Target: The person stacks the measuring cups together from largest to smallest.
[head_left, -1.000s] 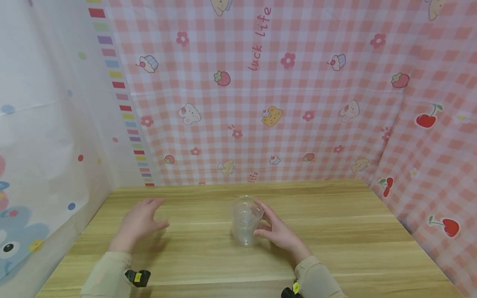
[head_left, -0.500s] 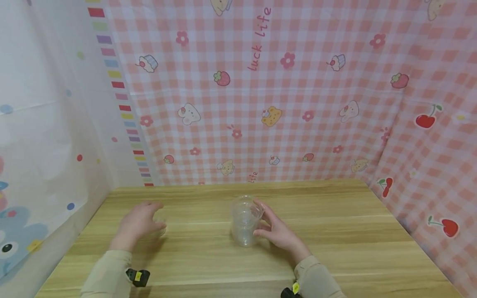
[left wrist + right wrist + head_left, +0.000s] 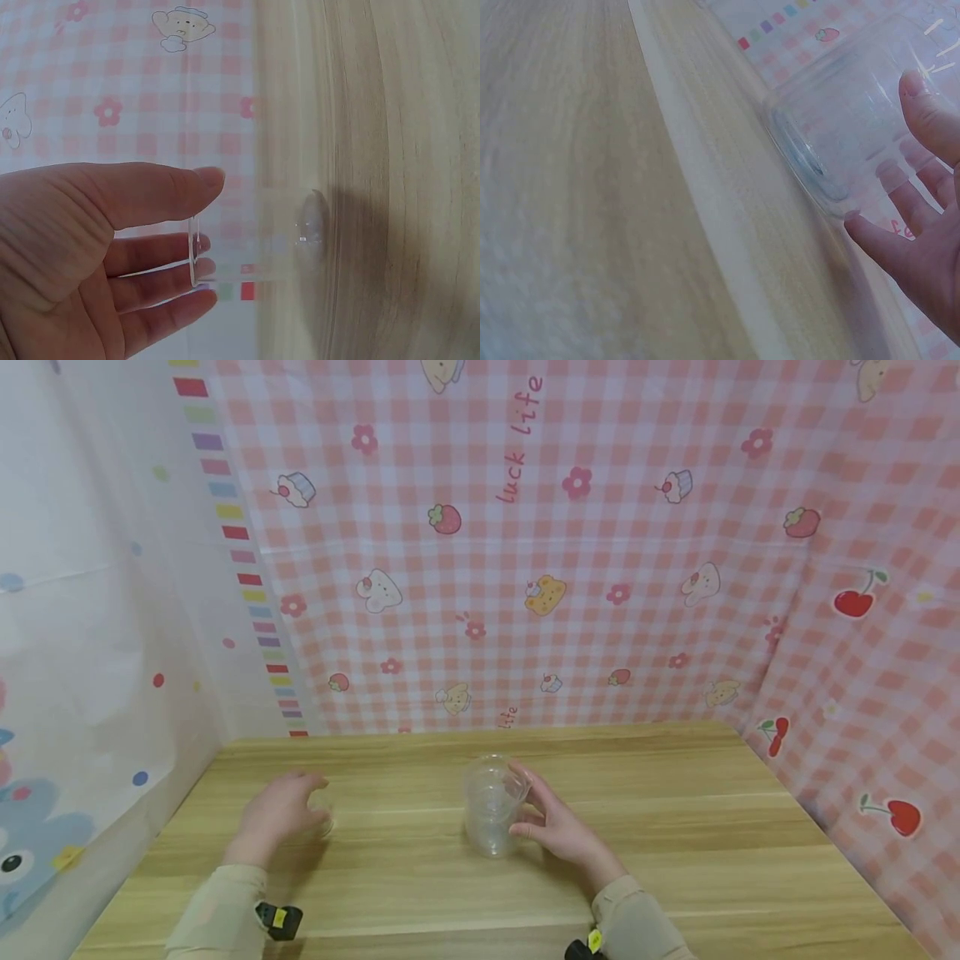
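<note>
A clear plastic cup (image 3: 491,814) stands upright near the middle of the wooden table. My right hand (image 3: 558,827) holds it from the right, the thumb on the near side and the fingers round the far side. Rings show through its wall; whether it is one cup or a nested stack I cannot tell. Farther left, my left hand (image 3: 277,810) curls round the rim of a smaller clear cup (image 3: 326,814), mostly hidden by the hand in the head view. In the left wrist view the thumb and fingers lie on opposite sides of that cup's rim (image 3: 194,255).
The wood-grain table (image 3: 420,902) reaches back to a pink checked cloth (image 3: 480,568) hung behind and at the right. A white dotted cloth (image 3: 90,610) hangs at the left. Both wrists wear small black cameras.
My left hand has come down slightly and its thumb and fingers have closed in round the small cup. My right hand and its cup have barely moved.
</note>
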### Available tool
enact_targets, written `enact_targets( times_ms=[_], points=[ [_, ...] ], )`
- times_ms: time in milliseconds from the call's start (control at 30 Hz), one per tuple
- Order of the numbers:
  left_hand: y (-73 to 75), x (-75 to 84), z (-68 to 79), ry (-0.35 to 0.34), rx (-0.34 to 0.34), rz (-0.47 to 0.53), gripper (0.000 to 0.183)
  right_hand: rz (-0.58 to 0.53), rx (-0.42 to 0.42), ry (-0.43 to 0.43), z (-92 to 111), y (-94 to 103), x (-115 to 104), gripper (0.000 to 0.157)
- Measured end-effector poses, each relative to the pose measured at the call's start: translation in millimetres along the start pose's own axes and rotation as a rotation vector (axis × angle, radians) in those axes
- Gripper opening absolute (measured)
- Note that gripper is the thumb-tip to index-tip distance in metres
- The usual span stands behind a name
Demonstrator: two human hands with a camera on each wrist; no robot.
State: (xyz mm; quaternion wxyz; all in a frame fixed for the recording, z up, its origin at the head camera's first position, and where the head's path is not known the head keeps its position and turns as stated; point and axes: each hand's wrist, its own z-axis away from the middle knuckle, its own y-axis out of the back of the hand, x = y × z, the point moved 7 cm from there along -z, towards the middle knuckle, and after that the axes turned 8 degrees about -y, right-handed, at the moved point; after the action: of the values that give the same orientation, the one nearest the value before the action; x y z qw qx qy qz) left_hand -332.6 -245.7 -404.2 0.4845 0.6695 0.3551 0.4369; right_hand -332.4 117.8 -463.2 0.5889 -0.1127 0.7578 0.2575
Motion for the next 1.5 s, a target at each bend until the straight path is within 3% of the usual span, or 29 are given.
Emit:
enact_targets(
  times_ms=[733,1500],
  points=[
    [2.7,5.3,-0.8,-0.061,0.026,-0.03,0.037,0.009,0.004,-0.009,0,0.2,-1,0.087],
    [2.2,22.3,0.6,-0.117,0.042,0.02,0.034,0.009,0.002,0.003,0,0.1,0,0.087]
  ],
)
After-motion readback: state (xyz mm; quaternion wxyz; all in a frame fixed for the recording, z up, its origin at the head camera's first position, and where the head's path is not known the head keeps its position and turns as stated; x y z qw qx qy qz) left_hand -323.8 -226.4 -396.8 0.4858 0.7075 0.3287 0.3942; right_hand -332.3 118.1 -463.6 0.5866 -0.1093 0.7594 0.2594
